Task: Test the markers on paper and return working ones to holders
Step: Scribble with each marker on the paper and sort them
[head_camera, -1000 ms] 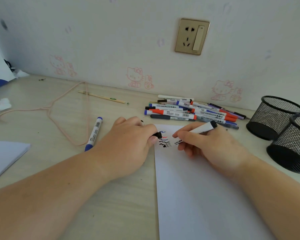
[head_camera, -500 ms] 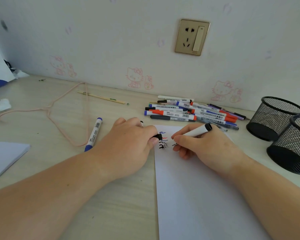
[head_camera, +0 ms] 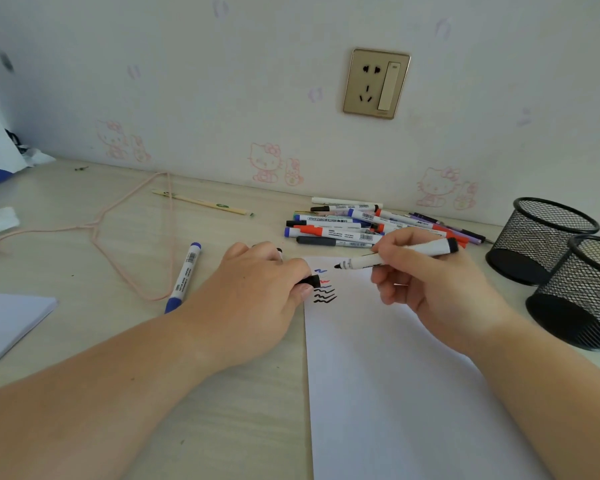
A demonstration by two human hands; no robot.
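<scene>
Marker point(head_camera: 395, 257) now lifted off paper point(head_camera: 395, 375), gripped by right hand point(head_camera: 430, 289); fresh black squiggle point(head_camera: 324, 299) beside left hand point(head_camera: 257, 299) pinching cap point(head_camera: 310, 281); works, recap next

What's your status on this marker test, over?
Right hand holds uncapped black marker, tip off paper. Left hand pinches its cap. Both holders unobstructed.
</scene>
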